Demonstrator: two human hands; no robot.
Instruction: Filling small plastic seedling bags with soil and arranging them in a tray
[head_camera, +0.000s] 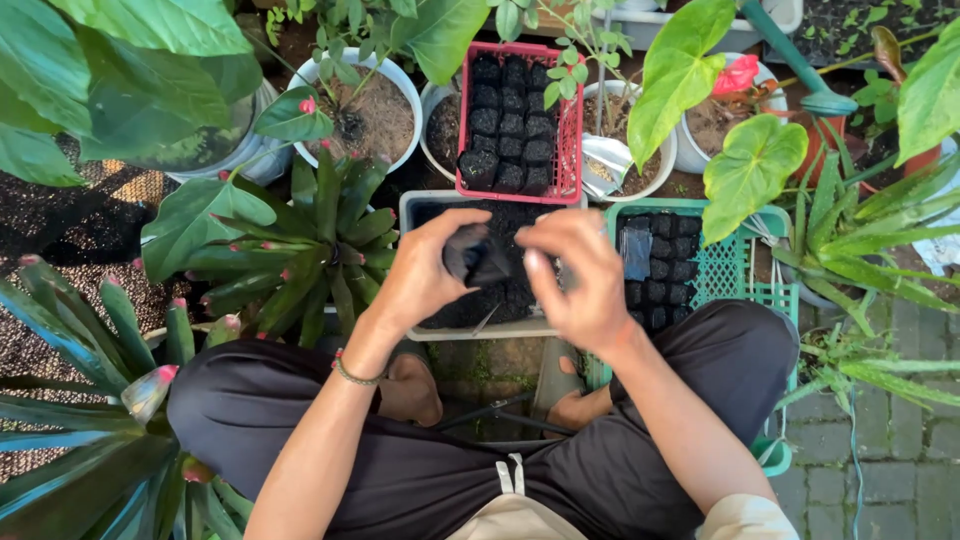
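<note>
Above a grey tray (425, 205) of dark soil, a small black planting bag (478, 258) is held between both hands. The left hand (425, 270) is curled around the bag's left side, wrist bent inward, a beaded bracelet (352, 374) worn on the forearm. The right hand (572, 275) is closed on the bag's right edge, fingers folded down. Beyond, a red crate (570, 135) and a green crate (730, 270) are seen filled with black bags.
</note>
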